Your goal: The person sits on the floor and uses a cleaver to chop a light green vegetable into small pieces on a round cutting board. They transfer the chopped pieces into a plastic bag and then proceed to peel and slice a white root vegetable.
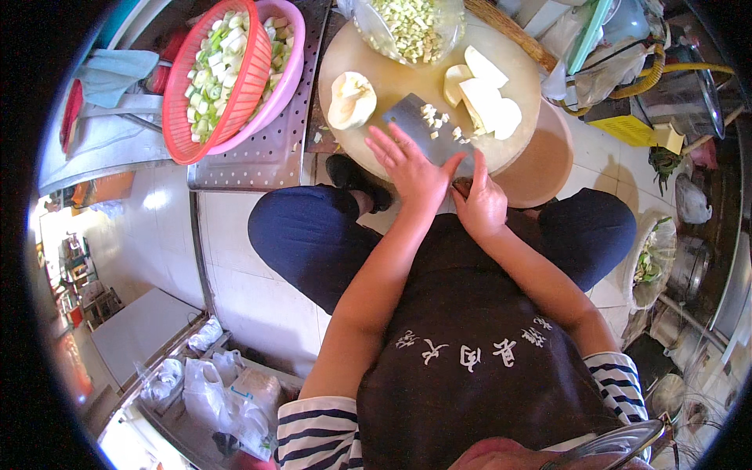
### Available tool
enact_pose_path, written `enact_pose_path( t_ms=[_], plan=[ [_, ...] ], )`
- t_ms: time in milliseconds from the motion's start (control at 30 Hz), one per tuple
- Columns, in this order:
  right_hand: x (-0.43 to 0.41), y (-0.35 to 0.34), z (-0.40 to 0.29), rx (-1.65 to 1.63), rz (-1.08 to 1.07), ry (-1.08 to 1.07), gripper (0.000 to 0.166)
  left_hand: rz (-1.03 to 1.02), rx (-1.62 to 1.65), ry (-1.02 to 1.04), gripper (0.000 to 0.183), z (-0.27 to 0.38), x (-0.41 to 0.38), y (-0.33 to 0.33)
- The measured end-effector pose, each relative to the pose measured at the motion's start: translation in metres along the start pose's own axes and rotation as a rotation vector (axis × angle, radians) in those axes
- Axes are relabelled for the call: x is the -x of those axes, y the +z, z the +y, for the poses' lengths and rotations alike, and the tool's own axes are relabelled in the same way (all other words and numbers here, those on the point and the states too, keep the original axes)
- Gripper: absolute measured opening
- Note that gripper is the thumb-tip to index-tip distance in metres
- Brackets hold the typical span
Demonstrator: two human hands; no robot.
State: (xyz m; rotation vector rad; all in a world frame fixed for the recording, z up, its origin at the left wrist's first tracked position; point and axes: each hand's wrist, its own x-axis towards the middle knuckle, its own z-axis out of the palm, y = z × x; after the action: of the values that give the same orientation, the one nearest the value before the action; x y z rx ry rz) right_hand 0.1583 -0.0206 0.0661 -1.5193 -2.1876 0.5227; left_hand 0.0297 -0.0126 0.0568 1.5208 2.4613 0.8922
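My right hand (483,205) grips the dark handle of a cleaver (411,114). Its broad blade lies nearly flat over a round chopping block (352,53), carrying small pale vegetable cubes (433,119). My left hand (416,171) is spread above the blade's near side, its fingers apart and holding nothing; whether it touches the metal I cannot tell. To the blade's left sits a large peeled chunk of pale vegetable (351,101). Several thick white pieces (484,97) lie to the right. At the block's far edge, a clear plastic bag (385,44) contains many diced pieces (414,26).
Left of the block, a red plastic colander (258,88) of chopped scallions rests tilted on a pink basin (296,64), over a perforated metal surface (252,170). A wooden handle (511,32) lies beyond the block. On the right stands a lined waste bin (664,258) with vegetable scraps.
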Motion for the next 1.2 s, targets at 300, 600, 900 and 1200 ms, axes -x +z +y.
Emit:
enact_pose_path(
  t_ms=[300,600,900,1200],
  plan=[
    [0.005,-0.017,0.035,0.2,0.023,-0.35,0.084,-0.302,-0.149,-0.171,0.116,0.013,-0.041,0.018],
    [0.038,-0.109,0.059,-0.063,-0.144,0.017,0.04,-0.088,0.274,0.347,0.048,-0.054,-0.065,0.049],
    [0.03,-0.093,0.048,-0.262,-0.201,0.33,0.027,0.001,0.192,0.402,0.073,-0.027,-0.025,0.044],
    [0.018,-0.053,0.079,-0.874,-0.275,0.674,0.035,-0.152,-0.022,0.244,0.104,-0.015,-0.035,0.041]
  ],
)
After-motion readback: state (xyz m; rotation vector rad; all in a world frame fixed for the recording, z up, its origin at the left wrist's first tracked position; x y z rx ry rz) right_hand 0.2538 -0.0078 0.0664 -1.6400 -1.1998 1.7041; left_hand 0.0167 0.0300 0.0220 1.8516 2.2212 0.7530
